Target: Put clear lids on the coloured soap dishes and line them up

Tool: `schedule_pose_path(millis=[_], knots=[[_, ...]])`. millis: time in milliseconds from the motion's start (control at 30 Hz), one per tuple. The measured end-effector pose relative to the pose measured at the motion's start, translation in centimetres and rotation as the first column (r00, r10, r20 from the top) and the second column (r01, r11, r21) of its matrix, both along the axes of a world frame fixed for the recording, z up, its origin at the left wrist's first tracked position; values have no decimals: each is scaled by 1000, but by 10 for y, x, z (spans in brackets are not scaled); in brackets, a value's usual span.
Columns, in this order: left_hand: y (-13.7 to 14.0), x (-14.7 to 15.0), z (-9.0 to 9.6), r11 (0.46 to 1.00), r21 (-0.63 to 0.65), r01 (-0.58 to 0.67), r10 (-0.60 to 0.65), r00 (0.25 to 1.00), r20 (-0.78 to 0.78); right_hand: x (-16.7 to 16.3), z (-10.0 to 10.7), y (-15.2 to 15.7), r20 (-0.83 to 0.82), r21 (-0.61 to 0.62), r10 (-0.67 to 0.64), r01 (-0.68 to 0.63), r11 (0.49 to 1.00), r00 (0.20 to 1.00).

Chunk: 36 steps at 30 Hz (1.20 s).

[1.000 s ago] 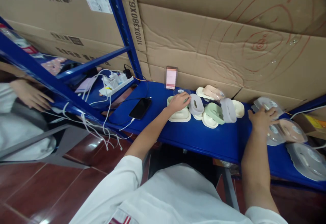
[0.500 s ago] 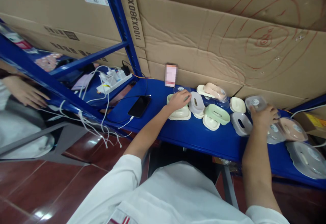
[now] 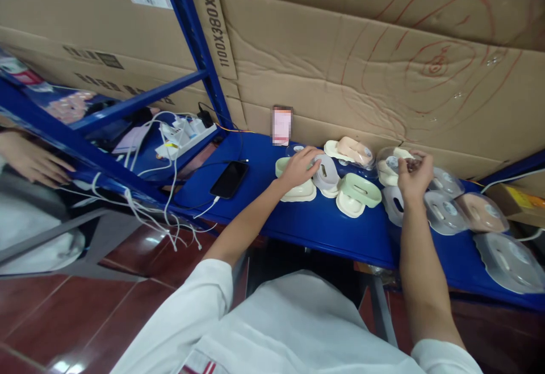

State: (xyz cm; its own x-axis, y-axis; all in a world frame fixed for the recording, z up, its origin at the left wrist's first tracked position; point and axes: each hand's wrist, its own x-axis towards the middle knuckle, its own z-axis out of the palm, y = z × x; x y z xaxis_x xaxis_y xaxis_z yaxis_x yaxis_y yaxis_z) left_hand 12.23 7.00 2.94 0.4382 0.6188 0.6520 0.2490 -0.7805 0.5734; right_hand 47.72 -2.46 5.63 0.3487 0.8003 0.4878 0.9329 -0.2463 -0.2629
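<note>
Clear lid (image 3: pixel 389 161) sits pinched in the right hand (image 3: pixel 412 176), over a cream dish (image 3: pixel 385 174). Left hand (image 3: pixel 298 168) rests open on another cream dish (image 3: pixel 298 191).

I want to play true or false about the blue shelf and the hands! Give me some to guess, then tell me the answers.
1. The right hand holds a clear lid above the cream dish. True.
2. The black phone lies on the floor. False: it lies on the blue shelf.
3. The left hand rests on a cream soap dish. True.
4. The wall behind is made of bricks. False: it is cardboard boxes.
</note>
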Motion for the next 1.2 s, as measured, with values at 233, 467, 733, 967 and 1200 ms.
schedule_pose_path(millis=[233,467,733,967,1200], knots=[[-10,16,7,930,-310,198,-139,969,203,-106,4,5,41,215,592,-585,782,805],[-1,7,13,804,-476,356,-225,923,311,-178,-6,16,3,201,855,-838,508,519],[8,8,-3,804,-501,321,-168,930,327,-173,-11,34,-276,464,720,-567,680,637],[0,5,9,494,-622,607,-138,762,633,-160,-12,36,-266,309,666,-593,744,697],[-15,9,20,303,-543,783,30,561,827,-168,-10,19,-58,278,672,-635,721,738]])
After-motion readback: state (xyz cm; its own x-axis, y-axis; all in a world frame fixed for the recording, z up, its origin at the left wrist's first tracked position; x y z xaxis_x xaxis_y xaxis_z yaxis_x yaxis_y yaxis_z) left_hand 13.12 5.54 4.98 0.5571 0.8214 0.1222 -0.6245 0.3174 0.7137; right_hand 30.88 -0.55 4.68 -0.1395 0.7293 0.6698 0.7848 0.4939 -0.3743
